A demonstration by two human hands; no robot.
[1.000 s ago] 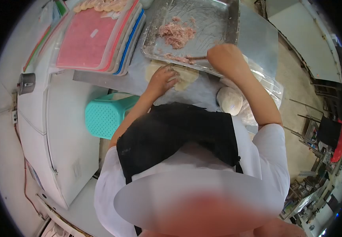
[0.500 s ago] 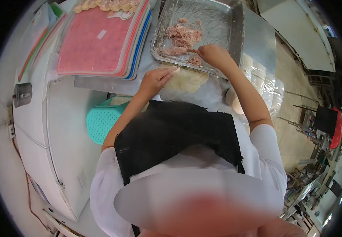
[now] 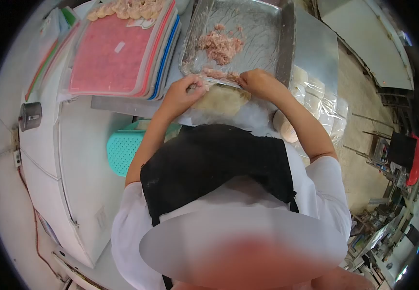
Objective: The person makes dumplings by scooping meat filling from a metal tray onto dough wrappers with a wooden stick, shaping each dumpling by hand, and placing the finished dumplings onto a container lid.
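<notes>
My right hand (image 3: 258, 83) is closed around a short wooden-looking stick or spatula (image 3: 234, 77) at the near edge of a metal tray (image 3: 286, 43). Pinkish minced meat (image 3: 214, 73) lies by its tip; the main mound of mince (image 3: 221, 47) sits farther back in the tray. My left hand (image 3: 185, 93) is at the tray's near left corner, thumb and fingers pinched on what looks like a thin pale dumpling wrapper, mostly hidden by the fingers. Just below the hands, pale round wrappers (image 3: 221, 100) lie in an overlapping pile on the table.
Left of the tray stand stacked lidded boxes (image 3: 117, 58), with shaped dumplings (image 3: 127, 8) along the top one's far edge. Plastic-wrapped pale rounds (image 3: 311, 101) lie at the right table edge. Below the table at left is a turquoise basket (image 3: 124, 152).
My right hand has drawn the stick toward me, from inside the tray to its near rim. My left hand has shifted slightly left, off the wrapper pile.
</notes>
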